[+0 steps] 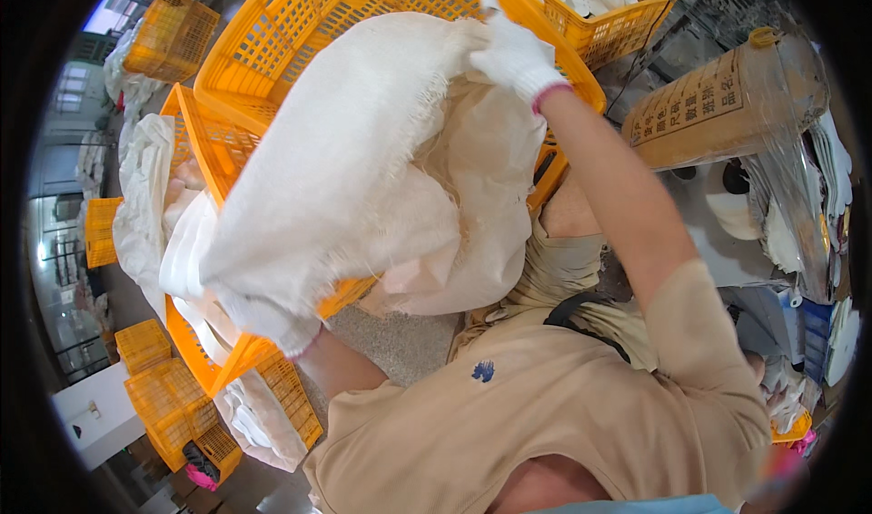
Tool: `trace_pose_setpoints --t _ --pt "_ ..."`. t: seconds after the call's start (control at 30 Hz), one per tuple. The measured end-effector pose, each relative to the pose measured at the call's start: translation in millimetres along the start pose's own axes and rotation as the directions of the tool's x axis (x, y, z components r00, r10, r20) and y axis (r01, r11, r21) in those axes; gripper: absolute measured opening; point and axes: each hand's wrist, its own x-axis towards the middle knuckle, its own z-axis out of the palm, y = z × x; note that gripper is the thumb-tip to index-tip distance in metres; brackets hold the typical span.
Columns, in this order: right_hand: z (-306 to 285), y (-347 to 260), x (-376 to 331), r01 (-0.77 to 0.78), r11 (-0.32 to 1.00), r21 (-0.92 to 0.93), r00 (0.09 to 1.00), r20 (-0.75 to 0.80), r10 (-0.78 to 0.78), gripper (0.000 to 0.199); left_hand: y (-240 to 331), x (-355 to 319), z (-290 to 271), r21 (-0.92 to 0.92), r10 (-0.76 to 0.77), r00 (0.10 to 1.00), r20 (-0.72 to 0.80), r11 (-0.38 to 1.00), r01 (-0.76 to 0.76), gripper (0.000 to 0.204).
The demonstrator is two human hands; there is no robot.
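Note:
A large white woven sack (336, 142) with a frayed mouth spreads between my two hands, over yellow plastic crates. My right hand (518, 55), in a white knit glove with a pink cuff, grips the sack's upper right edge, one digit sticking up. At the lower left, my left hand (272, 321), gloved alike, is closed on the sack's edge; the cloth blends with its fingers and partly hides them. The sack's mouth opens toward my body, showing folds of its inside. Below the sack, a yellow crate (211, 376) holds long white pieces (191, 251).
Another yellow crate (213, 92) lies behind the sack. A crate (627, 37) of white pieces stands at the far right. Near my right arm is a taped cardboard box (727, 101) above stacked materials. More yellow crates (168, 396) stand at the left.

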Motion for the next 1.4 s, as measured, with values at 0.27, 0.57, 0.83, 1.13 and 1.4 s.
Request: trace_pose_setpoints --t 0.27,0.57,0.83,1.13,1.4 --pt "3.1 -1.6 120.0 0.19 0.95 -0.248 0.98 0.099 -0.171 0.038 41.2 -22.7 -9.8 0.614 0.006 0.744 0.668 0.561 -0.556 0.111" --pt "-87.0 -9.9 230.6 0.163 0.966 -0.2 0.803 -0.542 -0.248 0.037 -93.1 23.8 105.2 0.568 0.592 0.771 0.237 0.559 -0.604 0.052" --pt "-24.6 -43.1 338.5 0.593 0.794 -0.131 0.724 -0.344 -0.598 0.068 -116.0 238.6 156.2 0.216 0.303 0.945 -0.127 0.938 -0.271 0.038" --pt "38.6 -57.8 398.6 0.017 0.873 0.487 0.978 0.172 -0.115 0.072 -153.6 286.1 129.3 0.293 0.204 0.96 -0.191 0.945 -0.143 0.036" --pt "55.7 94.3 365.6 -0.303 0.799 0.52 0.882 0.471 0.028 0.057 -169.6 269.7 152.8 0.362 0.193 0.976 -0.101 0.921 -0.144 0.035"
